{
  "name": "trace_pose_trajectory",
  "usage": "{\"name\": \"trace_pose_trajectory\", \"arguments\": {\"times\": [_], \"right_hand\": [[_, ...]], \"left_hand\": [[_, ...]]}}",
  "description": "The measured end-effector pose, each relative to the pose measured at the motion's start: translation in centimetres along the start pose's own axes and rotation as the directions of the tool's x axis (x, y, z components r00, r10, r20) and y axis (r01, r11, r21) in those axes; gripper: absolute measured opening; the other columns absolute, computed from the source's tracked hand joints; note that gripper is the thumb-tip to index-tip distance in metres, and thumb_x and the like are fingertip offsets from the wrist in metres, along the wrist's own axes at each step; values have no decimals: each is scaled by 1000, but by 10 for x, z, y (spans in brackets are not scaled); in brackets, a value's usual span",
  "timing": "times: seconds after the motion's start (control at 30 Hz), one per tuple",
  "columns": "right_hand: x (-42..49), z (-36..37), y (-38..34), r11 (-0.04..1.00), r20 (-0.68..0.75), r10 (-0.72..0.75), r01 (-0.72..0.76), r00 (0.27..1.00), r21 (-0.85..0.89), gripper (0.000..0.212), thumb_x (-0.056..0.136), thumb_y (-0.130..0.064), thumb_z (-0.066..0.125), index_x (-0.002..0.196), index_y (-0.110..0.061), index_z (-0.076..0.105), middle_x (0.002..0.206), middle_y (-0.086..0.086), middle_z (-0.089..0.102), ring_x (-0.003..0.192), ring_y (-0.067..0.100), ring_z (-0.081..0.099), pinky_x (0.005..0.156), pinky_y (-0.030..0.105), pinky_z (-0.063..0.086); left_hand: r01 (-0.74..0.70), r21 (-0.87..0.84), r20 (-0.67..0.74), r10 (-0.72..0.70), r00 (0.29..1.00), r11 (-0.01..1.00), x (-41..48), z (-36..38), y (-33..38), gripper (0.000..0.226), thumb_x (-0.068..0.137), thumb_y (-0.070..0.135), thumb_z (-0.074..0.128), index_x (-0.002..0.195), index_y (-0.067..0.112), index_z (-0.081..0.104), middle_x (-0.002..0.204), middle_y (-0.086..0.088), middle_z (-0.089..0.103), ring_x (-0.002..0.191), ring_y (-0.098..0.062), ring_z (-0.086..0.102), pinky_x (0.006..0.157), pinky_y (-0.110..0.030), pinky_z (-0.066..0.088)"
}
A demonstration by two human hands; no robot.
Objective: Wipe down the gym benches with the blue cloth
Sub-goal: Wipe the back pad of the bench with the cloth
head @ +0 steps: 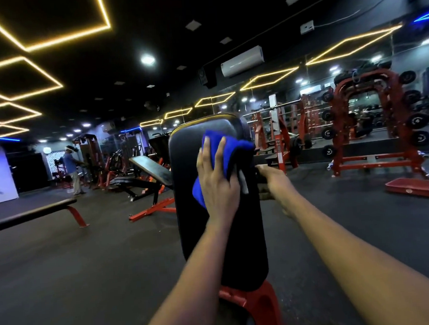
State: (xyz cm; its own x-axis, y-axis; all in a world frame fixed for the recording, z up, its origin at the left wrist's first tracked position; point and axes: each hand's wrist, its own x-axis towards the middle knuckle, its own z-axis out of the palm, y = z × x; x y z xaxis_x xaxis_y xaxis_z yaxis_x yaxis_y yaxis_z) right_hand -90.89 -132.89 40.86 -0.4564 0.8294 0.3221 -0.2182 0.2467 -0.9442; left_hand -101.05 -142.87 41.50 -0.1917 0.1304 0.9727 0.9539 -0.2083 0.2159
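While under cloth (232,148), backrest (186,154) lengthwise upright.

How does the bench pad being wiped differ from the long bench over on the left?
The wiped pad stands nearly upright; the left bench lies flat. The left hand presses the blue cloth on the wiped pad and the right hand grips its edge; nobody touches the left bench. Both have black padding on red frames.
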Motion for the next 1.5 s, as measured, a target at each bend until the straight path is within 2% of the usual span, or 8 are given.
{"name": "trace_pose_trajectory", "arguments": {"times": [0.17, 0.33, 0.57, 0.77, 1.0, 1.17, 1.33, 1.5], "right_hand": [[6, 0, -23, 999, -58, 37, -38, 998, -10, 33, 104, -34, 42, 87, -19, 66, 78, 1, 61, 60, 16, 56, 51, 26, 45], [22, 13, -48, 988, -130, -150, 154, 980, 24, 24, 93, -37, 47, 91, -31, 70, 103, 7, 69, 94, 25, 65, 84, 40, 54], [12, 18, -57, 983, -175, -178, 182, 968, 5, 35, 95, -31, 47, 112, -13, 71, 112, 3, 68, 109, 23, 60, 99, 37, 45], [10, 48, -70, 985, -356, -172, 164, 918, -53, 51, 105, -43, 31, 123, -10, 65, 124, 18, 63, 118, 38, 54, 97, 41, 41], [19, 73, -72, 948, -517, -306, 205, 799, -244, 58, 105, -45, 22, 121, -9, 64, 108, 21, 67, 104, 40, 61, 82, 40, 45], [16, 73, -71, 955, -531, -267, 148, 805, -257, 60, 104, -50, 20, 124, -14, 63, 108, 19, 67, 104, 39, 61, 76, 38, 42], [14, 74, -70, 951, -533, -276, 146, 800, -273, 60, 104, -50, 20, 120, -14, 65, 106, 17, 68, 101, 37, 61, 72, 35, 37], [13, 76, -72, 945, -554, -281, 126, 783, -301, 60, 104, -50, 19, 120, -13, 65, 106, 20, 68, 101, 39, 62, 74, 38, 44]], "left_hand": [[-238, 237, 222, 187, 957, 942, 120, 15, 23, 57, 83, 37, 48, 140, 28, 51, 151, 0, 41, 138, -27, 34, 114, -46, 31], [-501, 341, 544, 267, 796, 796, 145, 26, 14, 51, 77, 52, 44, 118, 30, 64, 122, 9, 62, 121, -21, 48, 97, -45, 40], [25, 340, 394, -167, 904, 940, 194, 12, -40, 59, 75, 63, 40, 107, 23, 71, 101, -12, 71, 99, -32, 63, 75, -35, 45], [-220, 173, 339, 152, 928, 960, 168, 11, -35, 42, 88, 51, 52, 115, 25, 70, 105, -3, 72, 100, -23, 61, 83, -33, 46], [26, 314, 419, -163, 893, 949, 197, 1, -71, 46, 89, 61, 47, 111, 28, 70, 104, -12, 70, 103, -31, 61, 78, -37, 43], [-287, 135, 380, 218, 899, 948, 174, 13, -40, 48, 87, 56, 49, 123, 31, 65, 109, 1, 70, 100, -20, 61, 79, -34, 44], [16, 249, 460, -133, 878, 968, 201, -3, -78, 45, 86, 56, 50, 106, 22, 71, 90, -6, 65, 95, -29, 62, 72, -34, 41], [128, 419, 345, -288, 893, 899, 198, 10, -58, 38, 91, 45, 48, 114, 22, 68, 115, -16, 67, 110, -33, 58, 89, -38, 42]]}}
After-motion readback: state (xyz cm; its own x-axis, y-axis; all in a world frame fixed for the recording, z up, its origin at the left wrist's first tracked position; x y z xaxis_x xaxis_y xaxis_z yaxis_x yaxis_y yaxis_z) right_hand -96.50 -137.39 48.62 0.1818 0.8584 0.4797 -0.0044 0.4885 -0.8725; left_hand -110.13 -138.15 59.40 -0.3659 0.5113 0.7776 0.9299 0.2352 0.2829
